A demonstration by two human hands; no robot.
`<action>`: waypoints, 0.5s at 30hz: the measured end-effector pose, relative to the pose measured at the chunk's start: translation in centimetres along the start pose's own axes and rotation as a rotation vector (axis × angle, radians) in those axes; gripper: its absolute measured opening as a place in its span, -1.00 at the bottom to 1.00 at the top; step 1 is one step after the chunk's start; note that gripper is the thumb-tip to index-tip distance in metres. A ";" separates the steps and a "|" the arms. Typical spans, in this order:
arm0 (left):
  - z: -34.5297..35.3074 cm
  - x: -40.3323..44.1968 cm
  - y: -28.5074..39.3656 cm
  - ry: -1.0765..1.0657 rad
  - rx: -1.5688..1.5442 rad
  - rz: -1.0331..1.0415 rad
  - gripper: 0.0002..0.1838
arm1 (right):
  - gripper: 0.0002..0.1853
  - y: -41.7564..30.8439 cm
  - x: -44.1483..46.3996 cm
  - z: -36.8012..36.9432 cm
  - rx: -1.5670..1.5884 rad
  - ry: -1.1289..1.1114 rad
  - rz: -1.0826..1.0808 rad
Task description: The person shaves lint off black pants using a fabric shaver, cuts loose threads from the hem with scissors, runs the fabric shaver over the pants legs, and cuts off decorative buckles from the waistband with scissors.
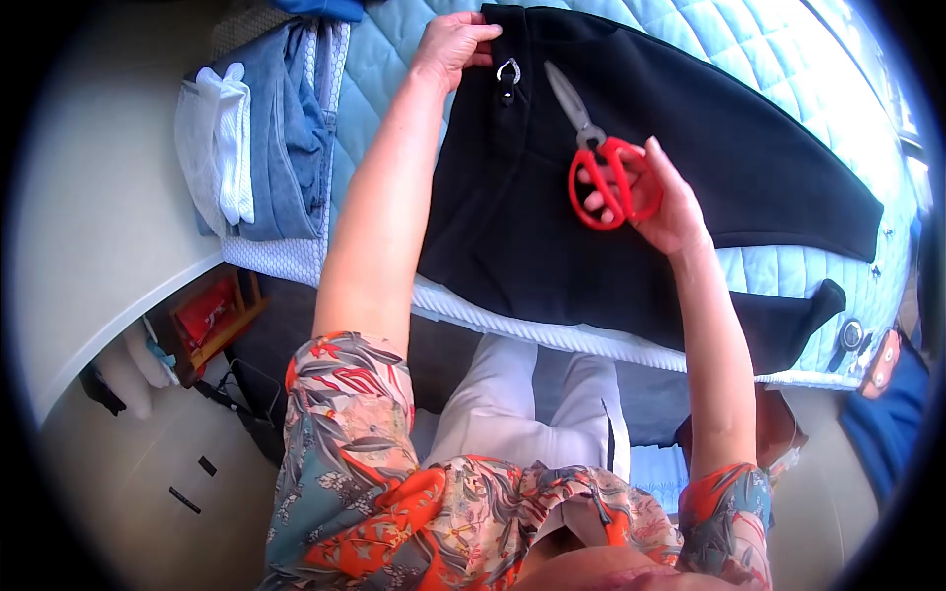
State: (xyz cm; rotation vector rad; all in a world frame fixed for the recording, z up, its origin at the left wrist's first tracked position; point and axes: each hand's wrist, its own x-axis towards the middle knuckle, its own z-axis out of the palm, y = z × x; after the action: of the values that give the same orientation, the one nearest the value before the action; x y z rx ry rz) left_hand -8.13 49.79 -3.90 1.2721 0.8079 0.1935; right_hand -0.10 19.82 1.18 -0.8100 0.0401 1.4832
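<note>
A pair of black trousers (611, 266) lies spread over a light blue quilted cover, its two leg ends toward the right. My left hand (455, 47) is closed on the garment's edge at the top left, pinching the cloth between thumb and fingers. Close below that hand, a small black tab with a silver buckle (507, 73) sits on the cloth. Red-handled scissors (603, 187) are in my right hand (670, 202), with fingers through the handle loops. Their blades look closed and point up and left above the black cloth, touching no visible edge of it.
Folded blue-grey clothing (286, 138) with white knit cloth (222, 138) on it lies at the left. Near the right edge of the quilted cover (778, 271) are a round dark object (850, 335) and an orange object (882, 364). A pale table (108, 197) stands at far left.
</note>
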 end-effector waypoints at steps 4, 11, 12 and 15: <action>-1.1 0.1 1.7 -0.168 -0.112 -0.189 -0.86 | -0.46 2.6 -2.0 2.7 -0.085 0.025 0.192; -0.9 1.6 0.5 -0.072 -0.093 -0.133 -0.86 | -0.55 9.7 3.3 7.8 -0.097 0.010 0.326; -1.4 1.3 0.6 -0.073 -0.090 -0.134 -0.86 | -0.61 10.6 4.3 8.6 -0.118 0.022 0.301; -3.5 -2.4 1.7 -0.025 -0.101 -0.021 -0.80 | -0.66 11.7 6.3 11.0 -0.390 0.023 0.270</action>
State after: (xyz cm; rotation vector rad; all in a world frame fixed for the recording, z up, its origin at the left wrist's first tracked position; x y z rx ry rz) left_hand -11.54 51.75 -1.59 1.1687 0.7809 0.1988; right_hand -14.49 29.38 0.94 -1.1713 -0.1318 1.7649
